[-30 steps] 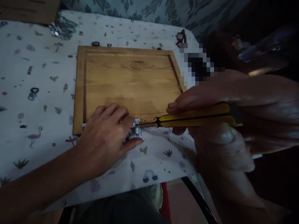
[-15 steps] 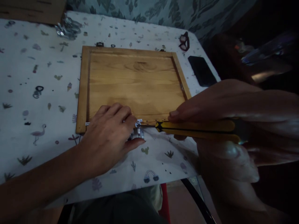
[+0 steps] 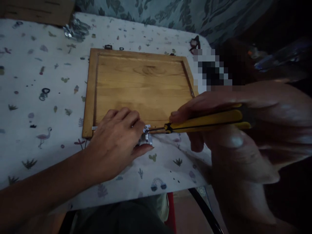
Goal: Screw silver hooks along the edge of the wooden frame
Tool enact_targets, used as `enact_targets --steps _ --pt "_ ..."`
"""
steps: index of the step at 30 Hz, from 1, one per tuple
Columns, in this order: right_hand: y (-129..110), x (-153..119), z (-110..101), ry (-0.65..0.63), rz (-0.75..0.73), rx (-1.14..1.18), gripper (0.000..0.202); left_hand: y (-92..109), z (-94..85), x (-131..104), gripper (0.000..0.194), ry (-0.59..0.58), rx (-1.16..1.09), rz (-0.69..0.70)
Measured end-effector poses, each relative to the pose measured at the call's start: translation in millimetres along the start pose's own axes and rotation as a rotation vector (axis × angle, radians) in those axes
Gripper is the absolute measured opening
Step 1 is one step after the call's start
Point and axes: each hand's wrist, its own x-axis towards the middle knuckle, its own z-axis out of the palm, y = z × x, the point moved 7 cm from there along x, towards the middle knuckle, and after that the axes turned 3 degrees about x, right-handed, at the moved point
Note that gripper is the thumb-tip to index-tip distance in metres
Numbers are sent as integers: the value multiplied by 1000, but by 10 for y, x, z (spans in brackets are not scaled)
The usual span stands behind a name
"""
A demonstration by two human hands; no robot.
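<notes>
My right hand (image 3: 234,130) grips a yellow and black screwdriver (image 3: 207,121), its thin shaft pointing left. The shaft's tip meets a small metal latch (image 3: 147,139) at the near edge of a wooden framed panel (image 3: 141,87). Over that same edge my left hand (image 3: 119,139) is closed round the latch, fingers on top and thumb below. Much of the latch is hidden under the left fingers. The panel lies flat with its recessed side up.
A pile of metal latches (image 3: 76,30) lies at the back left beside a cardboard box (image 3: 36,11). Glasses (image 3: 195,44) sit at the back right, next to a blurred-out patch. The patterned tablecloth (image 3: 56,117) covers the table, whose front edge is close to my lap.
The screwdriver has moved left and its handle has tilted up at the right, with its tip now at the latch. The left hand still holds the latch at the panel's edge.
</notes>
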Motion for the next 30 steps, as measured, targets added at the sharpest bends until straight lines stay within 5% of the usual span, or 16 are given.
enact_targets --steps 17,24,30 --pt "109 -42 -25 4 -31 -114 11 24 -10 12 24 -78 6 -37" --pt "147 -17 41 -108 16 -46 16 24 -12 6 25 -36 13 -37" --pt "207 -71 -101 -36 -1 -71 18 12 2 13 32 -6 13 -13"
